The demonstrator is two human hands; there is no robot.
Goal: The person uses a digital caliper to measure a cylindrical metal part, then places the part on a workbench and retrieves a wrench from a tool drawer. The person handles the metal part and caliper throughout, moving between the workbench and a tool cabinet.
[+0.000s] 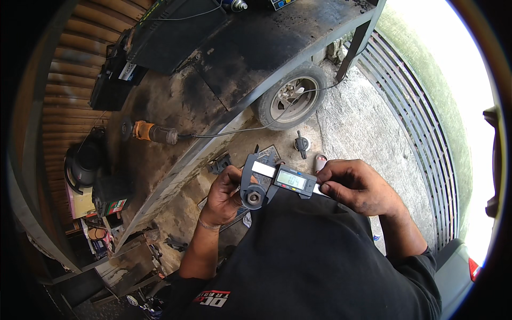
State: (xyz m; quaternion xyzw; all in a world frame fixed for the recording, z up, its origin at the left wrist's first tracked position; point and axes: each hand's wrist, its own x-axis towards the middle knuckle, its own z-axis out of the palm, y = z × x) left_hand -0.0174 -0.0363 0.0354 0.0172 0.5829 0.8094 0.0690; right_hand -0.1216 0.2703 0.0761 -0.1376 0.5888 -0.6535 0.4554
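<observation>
A digital caliper (292, 180) with a small lit display is held level in front of my black shirt. My right hand (358, 188) pinches the beam end of the caliper between thumb and fingers. At the caliper's other end, my left hand (221, 198) grips a round grey metal part (253, 197) with a hole in its middle. That part sits between the caliper's jaws. Whether both jaws touch it cannot be made out. The fingers of my left hand are partly hidden behind the part and the near jaw.
An orange angle grinder (154, 132) lies on the stained workbench (224, 64), its cord trailing over the edge. Below leans a wheel with a tyre (292, 98). A black-handled object (302, 144) stands on the concrete floor. Black batteries (114, 80) sit at the left, and a slatted metal gate (421, 117) bounds the right.
</observation>
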